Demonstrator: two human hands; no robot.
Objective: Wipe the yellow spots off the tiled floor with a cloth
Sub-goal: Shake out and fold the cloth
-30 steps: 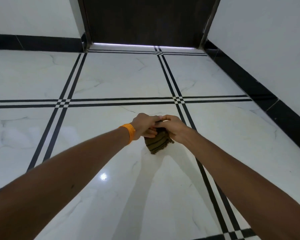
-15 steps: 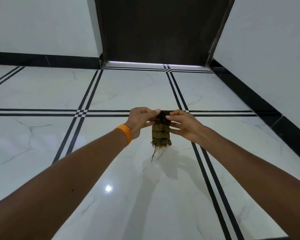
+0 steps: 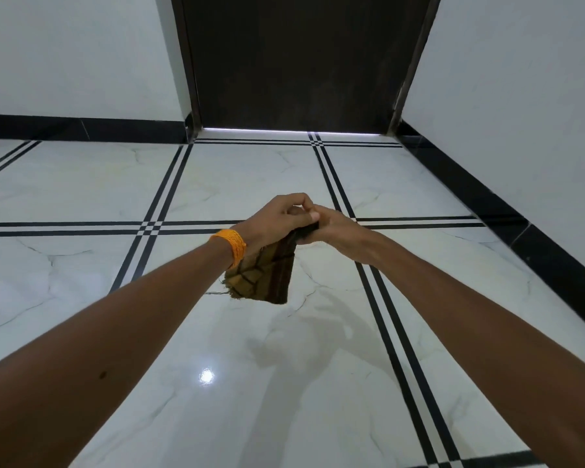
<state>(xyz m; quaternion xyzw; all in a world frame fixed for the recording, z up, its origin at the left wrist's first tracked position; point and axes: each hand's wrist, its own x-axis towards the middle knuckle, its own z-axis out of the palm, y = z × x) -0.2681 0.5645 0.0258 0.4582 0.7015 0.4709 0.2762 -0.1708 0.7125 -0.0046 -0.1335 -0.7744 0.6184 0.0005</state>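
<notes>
Head view: two bare arms reach out over a shiny white tiled floor (image 3: 217, 417) with black stripes.
Left hand (image 3: 271, 221): closed on the top edge of the cloth (image 3: 264, 275); an orange band (image 3: 232, 244) is on the wrist.
Right hand (image 3: 331, 226): also pinching the cloth's top, touching the left hand.
Cloth: brown with dark lines, hanging down from both hands in the air, above the floor and not touching it.
Which way to go: the floor lies below the cloth, so I think the cloth must go down. Both hands look equally near.
Hard to see: I can't spot any yellow spots. The fingertips under the cloth are hidden.
Far end: a dark door (image 3: 298, 62).
</notes>
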